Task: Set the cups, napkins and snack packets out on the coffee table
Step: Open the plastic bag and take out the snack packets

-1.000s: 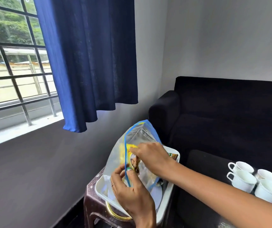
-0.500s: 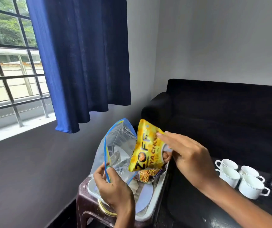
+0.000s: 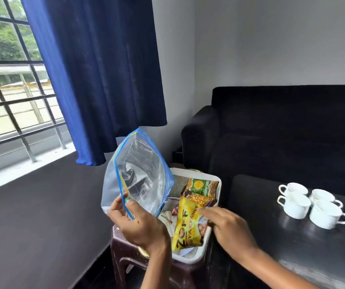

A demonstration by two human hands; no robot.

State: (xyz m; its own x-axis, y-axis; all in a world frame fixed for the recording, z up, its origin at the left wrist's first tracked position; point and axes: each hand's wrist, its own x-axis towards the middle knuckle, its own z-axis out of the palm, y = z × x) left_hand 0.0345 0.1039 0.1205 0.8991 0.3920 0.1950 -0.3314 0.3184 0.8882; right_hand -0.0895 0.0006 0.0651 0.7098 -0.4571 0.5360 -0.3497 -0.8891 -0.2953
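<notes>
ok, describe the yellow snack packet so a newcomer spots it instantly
Find the black sofa; in front of its left arm a white tray sits on a brown stool. The yellow packet lies at the tray's near end under the right hand, the only one with big black letters.

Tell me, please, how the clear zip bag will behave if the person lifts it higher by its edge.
The clear zip bag looks thin and creased, so it would probably flop and fold rather than stay stiff. It appears nearly empty, so it is likely very light. The left hand pinches only the blue rim, and the smooth plastic might slip from that grip.
</notes>
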